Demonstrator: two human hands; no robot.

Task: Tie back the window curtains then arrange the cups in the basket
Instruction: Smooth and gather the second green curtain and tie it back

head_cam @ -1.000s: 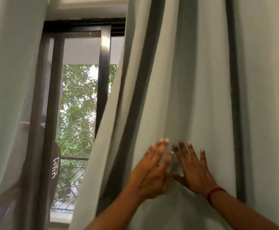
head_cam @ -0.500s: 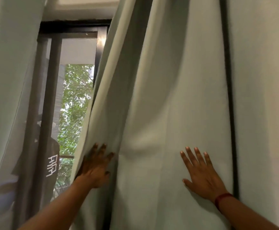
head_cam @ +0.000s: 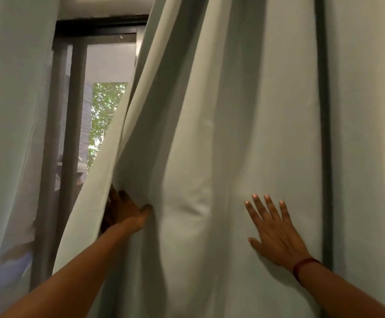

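The pale green right curtain (head_cam: 209, 111) hangs across most of the view in long folds. My left hand (head_cam: 125, 214) is at its left edge: the fingers reach behind the edge fold and the thumb lies on the front, so the hand grips the fold. My right hand (head_cam: 276, 232) presses flat on the front of the same curtain farther right, fingers straight and spread, a red band on the wrist. No cups or basket are in view.
A second pale curtain (head_cam: 10, 111) hangs at the far left. Between the two curtains shows the dark window frame (head_cam: 74, 111) with green leaves outside. A dark vertical strip (head_cam: 324, 134) runs down at the right, just past my right hand.
My hands, together at the curtain's middle a second ago, have parted. The left one moved to the curtain's left edge and took hold of the fold. The gap showing the window has narrowed.
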